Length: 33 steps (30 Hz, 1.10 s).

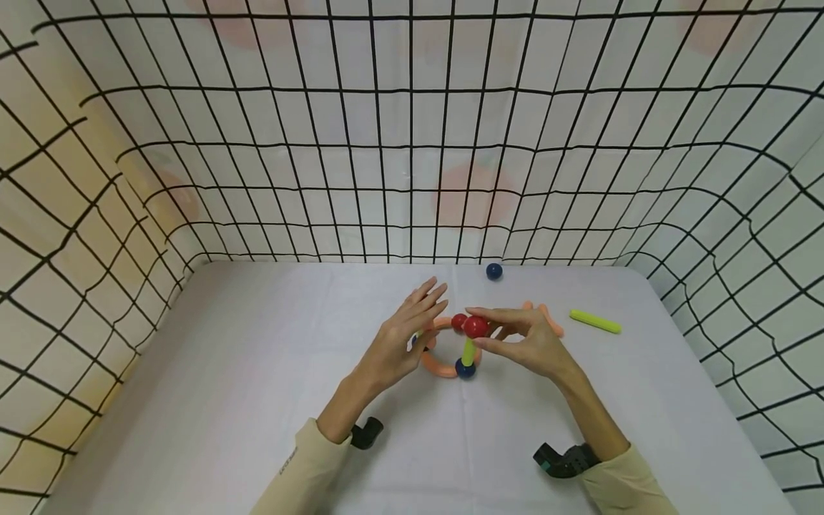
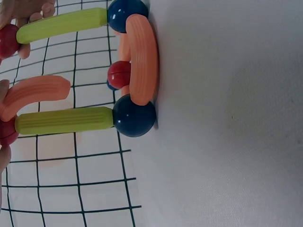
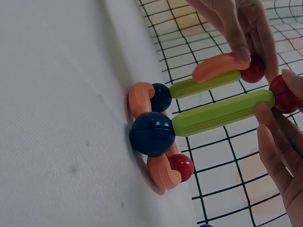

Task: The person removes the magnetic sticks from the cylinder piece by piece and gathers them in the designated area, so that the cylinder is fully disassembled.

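Observation:
A ring of curved orange sticks and balls lies on the white table, with a red ball at its far side. Two green rods rise from its blue balls, each topped by a red ball. My right hand pinches the red ball on the nearer green rod between thumb and fingers. Across from it, my left hand pinches the other red ball, on the second green rod. A curved orange stick projects from that ball toward the right side.
Behind the ring, a loose blue ball sits near the table's back edge. Right of the right hand lie a green rod and curved orange sticks. Black grid netting surrounds the back and sides of the table.

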{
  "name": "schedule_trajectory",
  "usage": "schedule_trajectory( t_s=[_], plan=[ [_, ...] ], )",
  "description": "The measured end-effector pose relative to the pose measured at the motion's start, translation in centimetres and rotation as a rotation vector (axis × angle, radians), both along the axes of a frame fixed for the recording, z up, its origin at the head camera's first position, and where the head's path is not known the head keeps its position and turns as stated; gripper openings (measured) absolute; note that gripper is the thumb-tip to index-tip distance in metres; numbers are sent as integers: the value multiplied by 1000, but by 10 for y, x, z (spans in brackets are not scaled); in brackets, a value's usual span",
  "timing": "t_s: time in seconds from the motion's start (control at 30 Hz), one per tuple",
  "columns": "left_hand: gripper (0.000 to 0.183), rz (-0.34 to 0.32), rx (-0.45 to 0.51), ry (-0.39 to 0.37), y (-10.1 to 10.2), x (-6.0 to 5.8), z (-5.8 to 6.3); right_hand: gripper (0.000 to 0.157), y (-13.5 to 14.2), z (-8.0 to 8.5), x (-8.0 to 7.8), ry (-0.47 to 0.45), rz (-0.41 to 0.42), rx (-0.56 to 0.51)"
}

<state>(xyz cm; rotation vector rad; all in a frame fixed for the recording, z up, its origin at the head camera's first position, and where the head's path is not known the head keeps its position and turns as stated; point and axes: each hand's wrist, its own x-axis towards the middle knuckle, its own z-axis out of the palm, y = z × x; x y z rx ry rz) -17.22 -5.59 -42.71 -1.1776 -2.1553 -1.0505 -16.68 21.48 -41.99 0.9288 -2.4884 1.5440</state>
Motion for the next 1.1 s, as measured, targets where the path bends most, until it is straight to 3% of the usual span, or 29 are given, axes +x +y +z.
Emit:
schedule_trajectory(
  t_s=[0.57, 1.1],
  plan=[
    [69, 53, -22, -97, -5, 1, 4, 55, 2, -1, -2, 45, 41, -26],
    [69, 62, 2, -166, -10, 1, 5, 55, 7, 0, -3, 9, 35, -11]
  ],
)
